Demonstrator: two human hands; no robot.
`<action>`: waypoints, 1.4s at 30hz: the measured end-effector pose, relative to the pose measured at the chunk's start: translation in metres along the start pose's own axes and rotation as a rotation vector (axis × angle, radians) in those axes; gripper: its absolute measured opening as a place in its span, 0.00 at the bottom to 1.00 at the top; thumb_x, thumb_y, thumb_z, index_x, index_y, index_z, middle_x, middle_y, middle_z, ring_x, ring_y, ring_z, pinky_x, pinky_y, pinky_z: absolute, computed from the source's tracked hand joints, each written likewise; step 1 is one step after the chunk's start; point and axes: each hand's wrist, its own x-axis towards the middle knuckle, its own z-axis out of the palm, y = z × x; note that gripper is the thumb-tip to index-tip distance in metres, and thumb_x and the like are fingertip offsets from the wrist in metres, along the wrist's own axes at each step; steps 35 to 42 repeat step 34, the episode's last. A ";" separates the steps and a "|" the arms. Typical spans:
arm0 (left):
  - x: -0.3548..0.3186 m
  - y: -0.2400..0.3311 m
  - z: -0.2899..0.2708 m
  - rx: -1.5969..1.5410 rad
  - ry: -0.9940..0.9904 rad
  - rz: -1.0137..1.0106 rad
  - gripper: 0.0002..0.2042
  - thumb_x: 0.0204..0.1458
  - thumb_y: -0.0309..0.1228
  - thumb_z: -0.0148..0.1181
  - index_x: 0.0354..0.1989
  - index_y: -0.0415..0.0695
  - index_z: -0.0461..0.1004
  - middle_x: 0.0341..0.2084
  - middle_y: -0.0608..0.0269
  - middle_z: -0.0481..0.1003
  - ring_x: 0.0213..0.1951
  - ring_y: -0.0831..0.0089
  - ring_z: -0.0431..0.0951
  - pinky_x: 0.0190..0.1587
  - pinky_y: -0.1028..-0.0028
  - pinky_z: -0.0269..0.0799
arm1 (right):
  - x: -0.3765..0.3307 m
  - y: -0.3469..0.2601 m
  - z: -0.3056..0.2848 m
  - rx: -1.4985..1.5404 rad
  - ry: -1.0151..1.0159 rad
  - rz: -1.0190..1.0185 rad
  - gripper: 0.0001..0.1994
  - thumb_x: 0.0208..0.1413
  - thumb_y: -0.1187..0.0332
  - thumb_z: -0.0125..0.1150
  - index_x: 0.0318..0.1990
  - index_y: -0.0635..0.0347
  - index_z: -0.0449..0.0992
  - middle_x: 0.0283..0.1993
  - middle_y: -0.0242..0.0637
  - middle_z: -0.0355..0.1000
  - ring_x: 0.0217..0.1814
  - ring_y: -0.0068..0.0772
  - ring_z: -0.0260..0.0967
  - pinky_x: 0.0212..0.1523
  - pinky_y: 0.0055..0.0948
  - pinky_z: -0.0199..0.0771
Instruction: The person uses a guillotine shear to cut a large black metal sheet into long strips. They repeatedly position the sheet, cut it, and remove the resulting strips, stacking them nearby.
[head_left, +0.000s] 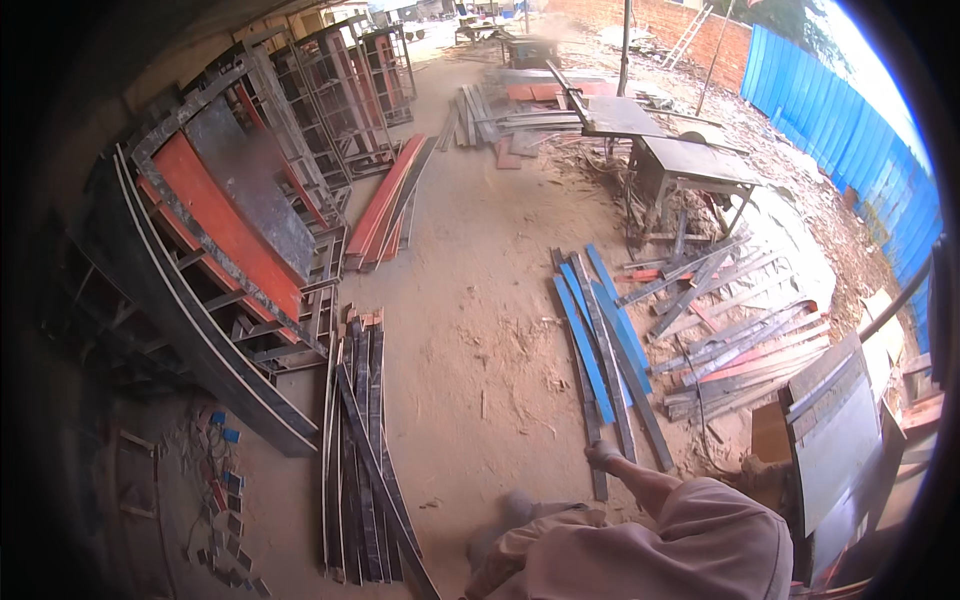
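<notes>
1. Blue strips lie flat on the sandy ground, just in front of the person's foot.
2. Grey table stands behind the strips.
3. Hands: none can be seen, so I cannot tell their state.

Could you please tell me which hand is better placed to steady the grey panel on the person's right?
Right, probably: what looks like the right hand sits at the edge of the grey panel, though its grip is unclear. The left hand is out of view.
</notes>
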 end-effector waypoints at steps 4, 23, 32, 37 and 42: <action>0.069 0.057 0.006 0.030 -0.018 -0.021 0.14 0.56 0.36 0.51 0.28 0.39 0.78 0.30 0.47 0.79 0.34 0.56 0.78 0.41 0.61 0.73 | 0.047 -0.014 -0.029 -0.040 0.149 0.099 0.12 0.54 0.63 0.56 0.31 0.61 0.80 0.24 0.37 0.77 0.23 0.31 0.75 0.25 0.31 0.75; 0.559 0.531 0.060 0.272 -0.042 0.569 0.11 0.55 0.35 0.55 0.26 0.43 0.76 0.24 0.59 0.76 0.28 0.67 0.74 0.34 0.68 0.70 | 0.151 -0.321 0.003 0.499 0.115 0.514 0.09 0.56 0.70 0.56 0.39 0.63 0.80 0.31 0.41 0.79 0.25 0.30 0.76 0.23 0.28 0.74; 0.625 0.712 0.145 0.147 -0.213 0.808 0.07 0.54 0.30 0.55 0.24 0.47 0.72 0.19 0.66 0.70 0.25 0.74 0.70 0.31 0.67 0.68 | 0.315 -0.393 -0.014 0.222 -0.038 0.529 0.11 0.49 0.64 0.64 0.36 0.61 0.81 0.28 0.39 0.79 0.23 0.31 0.76 0.21 0.33 0.73; 0.639 0.749 0.157 -0.071 -0.469 0.718 0.05 0.57 0.28 0.53 0.34 0.42 0.76 0.24 0.72 0.70 0.27 0.81 0.70 0.29 0.79 0.67 | 0.366 -0.436 -0.051 0.163 -0.060 0.477 0.13 0.47 0.64 0.67 0.38 0.62 0.81 0.29 0.39 0.80 0.25 0.32 0.77 0.24 0.34 0.75; 0.639 0.749 0.157 -0.071 -0.469 0.718 0.05 0.57 0.28 0.53 0.34 0.42 0.76 0.24 0.72 0.70 0.27 0.81 0.70 0.29 0.79 0.67 | 0.366 -0.436 -0.051 0.163 -0.060 0.477 0.13 0.47 0.64 0.67 0.38 0.62 0.81 0.29 0.39 0.80 0.25 0.32 0.77 0.24 0.34 0.75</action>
